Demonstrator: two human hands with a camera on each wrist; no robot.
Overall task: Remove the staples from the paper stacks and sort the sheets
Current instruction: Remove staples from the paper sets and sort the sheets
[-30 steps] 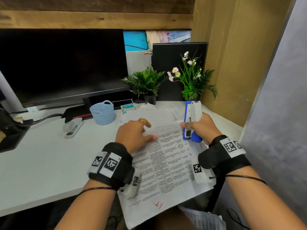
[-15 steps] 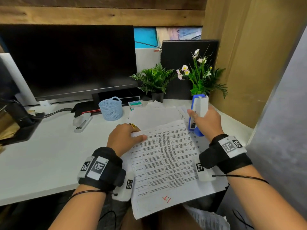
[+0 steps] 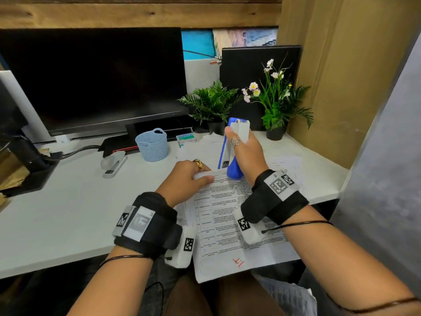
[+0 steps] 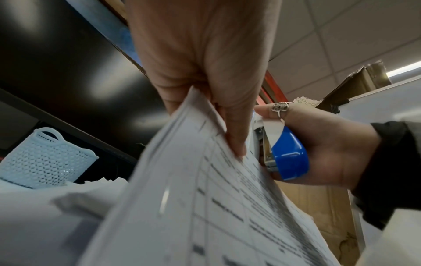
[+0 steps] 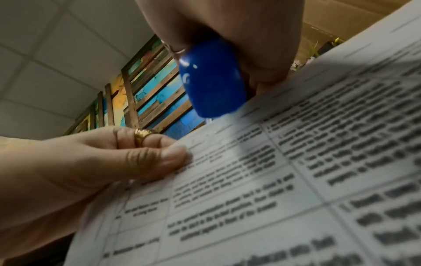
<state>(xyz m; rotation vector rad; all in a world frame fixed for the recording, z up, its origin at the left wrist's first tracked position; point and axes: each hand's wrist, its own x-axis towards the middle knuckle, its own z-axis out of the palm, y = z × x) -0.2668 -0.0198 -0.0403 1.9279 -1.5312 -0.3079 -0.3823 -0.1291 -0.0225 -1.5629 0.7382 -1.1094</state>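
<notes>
Head view shows a printed paper stack [image 3: 230, 224] overhanging the near edge of the bench [image 3: 68, 213], its far left corner pinched by the left hand [image 3: 186, 179] between thumb and curled fingers [image 5: 145, 142]. Just beyond, a blue-and-white stapler [image 3: 232, 153] is gripped upright in the right hand [image 3: 246, 153], its lower end held at the stack's far edge. A staple is judged about to be pried; the tool's tip must be slid under it, though no staple can be made out.
</notes>
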